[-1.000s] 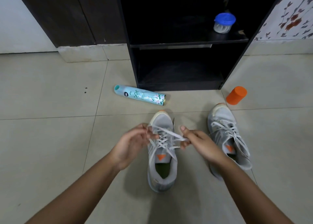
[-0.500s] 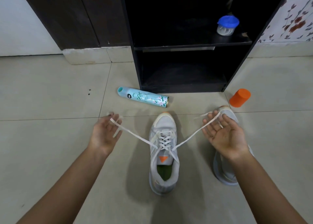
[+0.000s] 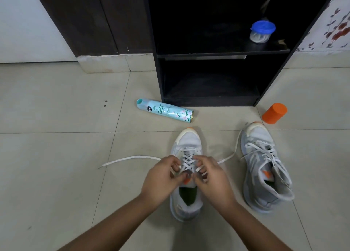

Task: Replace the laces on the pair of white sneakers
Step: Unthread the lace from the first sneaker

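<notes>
Two white sneakers stand on the tiled floor, toes pointing away from me. The middle sneaker [image 3: 186, 146] has a white lace [image 3: 130, 158] crossed through its eyelets, with one loose end trailing left on the floor and the other running right. My left hand [image 3: 161, 178] and my right hand [image 3: 210, 176] are over its tongue, fingers curled and pinching the lace near the upper eyelets. The right sneaker [image 3: 263, 167] lies apart, laced loosely, untouched.
A teal spray can [image 3: 164, 112] lies on the floor ahead of the middle sneaker. An orange cylinder [image 3: 274, 113] stands beyond the right sneaker. A black open shelf unit [image 3: 208, 51] holds a blue-lidded jar [image 3: 262, 31]. Dark cabinet doors stand at the back left.
Both hands had pulled the lace ends wide apart; now they have let those ends drop to the floor and come together over the tongue, pinching the lace there.
</notes>
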